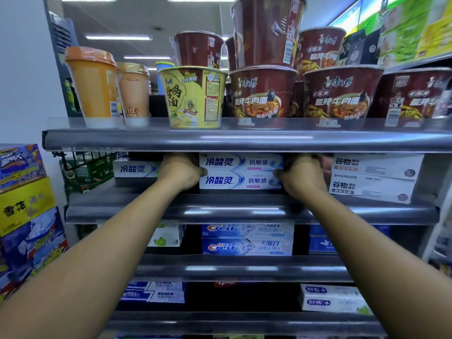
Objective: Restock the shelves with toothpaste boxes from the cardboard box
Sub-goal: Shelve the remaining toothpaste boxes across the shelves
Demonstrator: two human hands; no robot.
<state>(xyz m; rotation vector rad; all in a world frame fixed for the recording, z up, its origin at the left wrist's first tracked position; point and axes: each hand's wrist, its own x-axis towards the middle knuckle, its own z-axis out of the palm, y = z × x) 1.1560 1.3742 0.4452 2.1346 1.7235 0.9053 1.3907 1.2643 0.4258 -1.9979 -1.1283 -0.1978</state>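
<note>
Now: stacked toothpaste boxes (241, 171) on grey shelf (244, 207).
Ends gripped by left hand (179, 171), right hand (302, 177); noodle cups (263, 94) above both.

Fingers of the left hand (179, 171) and right hand (302, 176) vanish behind the two stacked white-and-blue toothpaste boxes (241, 171), under the grey shelf lip (244, 140); their hold cannot be told. The dark red noodle bowl (420, 94) far right and the blue-and-yellow stacked cartons (22, 204) left are cut by the frame edges.
</note>
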